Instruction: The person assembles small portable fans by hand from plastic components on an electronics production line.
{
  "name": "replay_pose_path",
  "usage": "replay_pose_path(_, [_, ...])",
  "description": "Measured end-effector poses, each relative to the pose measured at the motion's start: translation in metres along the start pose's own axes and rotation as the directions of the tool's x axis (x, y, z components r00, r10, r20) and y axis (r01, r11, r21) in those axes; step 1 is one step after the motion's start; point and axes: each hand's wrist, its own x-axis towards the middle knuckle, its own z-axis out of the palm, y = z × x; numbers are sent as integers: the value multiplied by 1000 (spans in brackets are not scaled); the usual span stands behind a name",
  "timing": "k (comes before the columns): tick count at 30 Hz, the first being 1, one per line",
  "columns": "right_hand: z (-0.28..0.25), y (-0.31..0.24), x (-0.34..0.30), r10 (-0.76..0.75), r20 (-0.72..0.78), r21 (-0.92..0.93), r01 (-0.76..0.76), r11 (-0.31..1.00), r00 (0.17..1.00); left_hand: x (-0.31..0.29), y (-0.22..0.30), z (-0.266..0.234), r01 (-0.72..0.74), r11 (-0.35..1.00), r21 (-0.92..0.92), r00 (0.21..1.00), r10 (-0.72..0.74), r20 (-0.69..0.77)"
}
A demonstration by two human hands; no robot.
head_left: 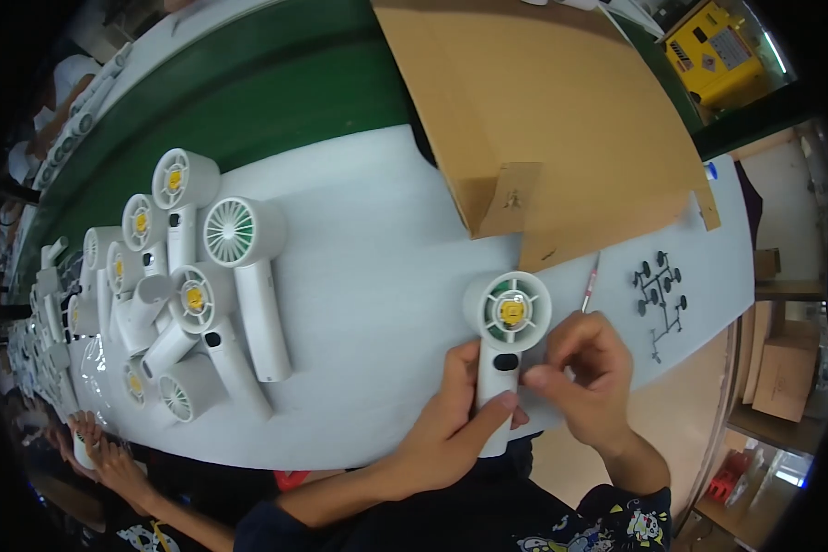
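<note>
A white handheld fan (498, 379) stands upright in front of me, its round head away from me and a yellow hub showing behind the ring. My left hand (439, 434) is wrapped round its handle, thumb across the front below the dark oval button. Beside the handle, my right hand (591, 386) is closed with thumb and fingers curled together. Whatever it pinches, if anything, is too small to make out. To the right lies a black branching frame of small plastic parts (658, 296). A thin red and white pen-like tool (592, 281) lies between it and the fan.
Several more white handheld fans (265, 317) lie in a heap on the white sheet (350, 276) at left. An open cardboard box (561, 120) stands at the back, by a green surface (313, 78). Another person's hands (110, 460) work at far left.
</note>
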Motion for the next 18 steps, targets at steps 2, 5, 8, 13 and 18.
replay_pose_path(2, [-15,-3,-1,-63,-111,-179,43,983,992,-1,4,-1,11,999,-31,1000,-11,9])
replay_pose_path(5, [-37,-16,3,142,-164,-728,-217,650,976,1,4,-1,11,998,-58,999,-9,35])
replay_pose_path(8, [-46,-13,11,243,-155,-717,-278,639,958,3,5,2,10,998,-58,998,-7,61])
replay_pose_path(13, [-60,-13,26,481,-88,-488,-459,742,872,3,3,0,12,999,-39,997,-9,79])
replay_pose_path(18, [-60,-20,8,539,-28,-173,-535,827,842,2,3,-4,0,999,-36,997,2,73])
